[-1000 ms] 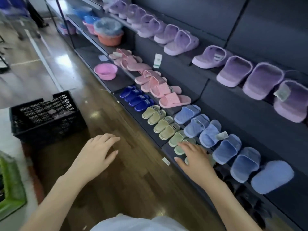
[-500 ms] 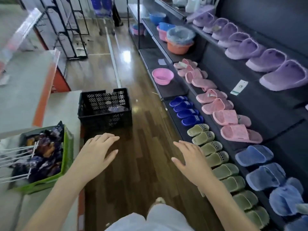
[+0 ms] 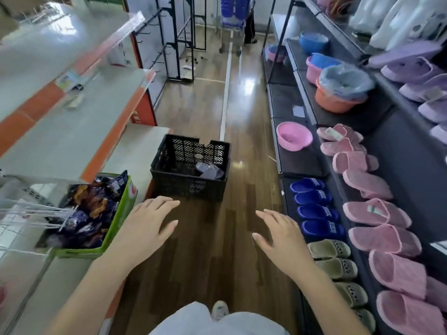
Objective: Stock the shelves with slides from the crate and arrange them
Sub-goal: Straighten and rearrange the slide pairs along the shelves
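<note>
A black lattice crate [image 3: 188, 183] stands on the wooden floor ahead of me, with a few pale grey-lilac slides [image 3: 209, 170] lying in its right side. My left hand [image 3: 147, 226] and my right hand [image 3: 281, 235] hover palm down over the floor, fingers straight, holding nothing, both short of the crate. On the dark shelving to my right sit rows of dark blue slides [image 3: 314, 211], olive green slides [image 3: 336, 264], pink slides [image 3: 377, 213] and, higher up, purple slides [image 3: 411, 68].
A green box of snack packets [image 3: 101, 223] sits on the white and orange shelf unit at my left. Pink basin [image 3: 294, 136], orange basin [image 3: 336, 100] and blue basins stand on the right shelves. The aisle floor runs ahead; a person stands far down it.
My view has swung left, from the slides on the shelf to the crate down the aisle. My right hand has left the green slides and now hovers over the floor.
</note>
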Demonstrator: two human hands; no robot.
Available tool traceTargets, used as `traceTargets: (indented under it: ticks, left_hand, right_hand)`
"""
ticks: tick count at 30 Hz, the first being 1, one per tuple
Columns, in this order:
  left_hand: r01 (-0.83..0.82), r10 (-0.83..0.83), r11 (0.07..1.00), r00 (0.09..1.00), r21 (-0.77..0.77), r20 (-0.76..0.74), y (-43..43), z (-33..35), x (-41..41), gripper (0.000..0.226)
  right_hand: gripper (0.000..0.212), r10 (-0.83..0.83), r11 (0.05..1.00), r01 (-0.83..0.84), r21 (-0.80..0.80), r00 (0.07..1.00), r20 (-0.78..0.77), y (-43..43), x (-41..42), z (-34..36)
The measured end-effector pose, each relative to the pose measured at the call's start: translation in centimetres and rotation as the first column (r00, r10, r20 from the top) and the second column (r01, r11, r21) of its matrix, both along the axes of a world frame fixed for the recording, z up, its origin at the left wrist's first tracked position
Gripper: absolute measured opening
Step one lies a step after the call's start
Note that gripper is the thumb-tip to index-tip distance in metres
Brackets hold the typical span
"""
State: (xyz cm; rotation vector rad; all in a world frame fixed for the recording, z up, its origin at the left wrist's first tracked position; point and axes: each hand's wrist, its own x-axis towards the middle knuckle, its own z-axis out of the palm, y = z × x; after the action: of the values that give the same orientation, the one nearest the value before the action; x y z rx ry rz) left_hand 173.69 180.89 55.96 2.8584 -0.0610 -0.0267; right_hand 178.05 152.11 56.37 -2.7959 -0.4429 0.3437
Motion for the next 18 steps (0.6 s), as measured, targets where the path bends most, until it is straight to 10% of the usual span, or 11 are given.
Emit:
traceTargets:
  ticks: [18]
  left_hand:
    - [-0.167, 0.166, 0.986, 0.981, -0.002, -0.100, 5.9, -2.5, 18.3, 0.044]
  right_hand:
    - [0.051, 0.154, 0.988, -0.155, -0.010, 0.985, -0.073, 6.1, 22.1, -2.1]
